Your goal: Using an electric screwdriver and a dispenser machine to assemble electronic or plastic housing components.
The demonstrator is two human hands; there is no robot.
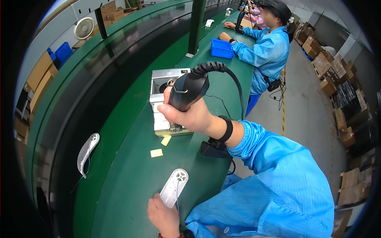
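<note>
My right hand (194, 117) is wrapped round a black electric screwdriver (188, 90), whose ribbed cable arches up and to the right. Its lower end points down at the front of a pale metal box (156, 109), probably a screw feeder, and my hand covers part of that box. Low in the picture, my left hand (163, 216) grips the near end of a white, elongated plastic housing (171, 189) lying on the green table. The housing has a round, spoked end and a thin wire. How the left fingertips sit under it is partly hidden.
A similar white housing (87, 154) lies to the left beside the dark conveyor belt (63, 127). Two yellow paper slips (156, 153) lie before the box. Farther off stand a green post (196, 27), a blue bin (222, 48) and a co-worker (266, 47) in blue.
</note>
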